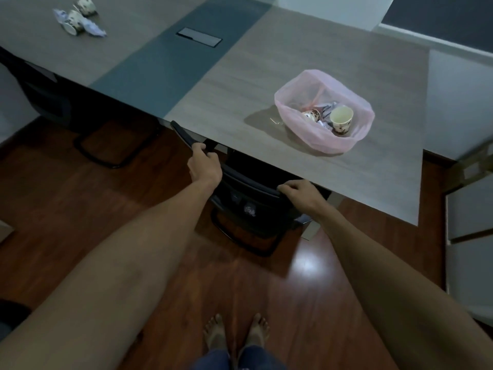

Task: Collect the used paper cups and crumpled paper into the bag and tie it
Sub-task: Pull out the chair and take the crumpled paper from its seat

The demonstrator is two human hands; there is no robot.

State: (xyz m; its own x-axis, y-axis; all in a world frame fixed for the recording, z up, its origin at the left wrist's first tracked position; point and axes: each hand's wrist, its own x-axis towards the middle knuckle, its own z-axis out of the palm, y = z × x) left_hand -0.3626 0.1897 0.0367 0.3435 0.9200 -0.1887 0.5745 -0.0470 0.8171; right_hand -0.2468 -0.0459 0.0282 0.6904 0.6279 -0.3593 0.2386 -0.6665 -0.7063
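An open pink plastic bag (354, 134) stands on the grey table (240, 84), near its front right. Inside it lie a cream paper cup (342, 119), a second patterned cup (312, 115) and crumpled paper (326, 106). Far off at the table's back left lie two more patterned cups (86, 5) (73, 21) with crumpled paper (94, 28). My left hand (204, 166) grips the top left of a black chair's backrest (248, 190) tucked under the table. My right hand (300, 194) grips the backrest's right end.
A dark strip with a cable hatch (198, 37) crosses the table's middle. Another black chair (48, 100) stands under the table at the left. The floor is red-brown wood. My bare feet (236, 333) stand behind the chair. White cabinets (469, 222) line the right.
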